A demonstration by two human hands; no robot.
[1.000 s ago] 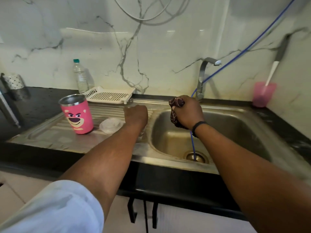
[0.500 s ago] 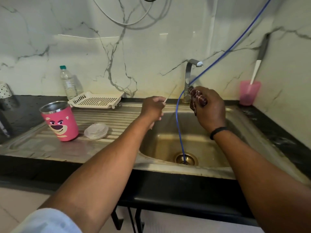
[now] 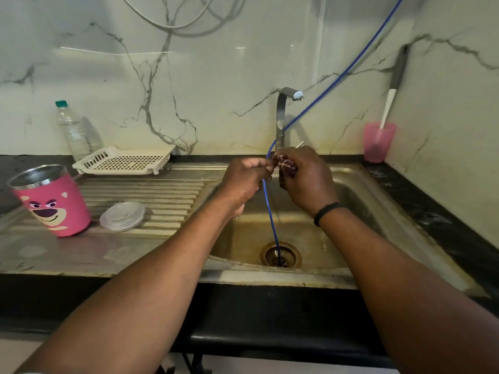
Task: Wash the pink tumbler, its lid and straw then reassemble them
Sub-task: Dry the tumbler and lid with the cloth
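Straw (image 3: 299, 145) mostly hidden inside both hands' curled fingers (image 3: 290, 155) and cloth (image 3: 285, 165)

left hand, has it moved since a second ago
Yes. The left hand was over the ribbed drainboard near the lid; now it is over the sink basin, beside the right hand below the tap.

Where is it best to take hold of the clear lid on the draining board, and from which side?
Pinch the clear lid by its thin rim from above, on the near right edge. It lies flat on the ridges, and the pink tumbler crowds its left side.
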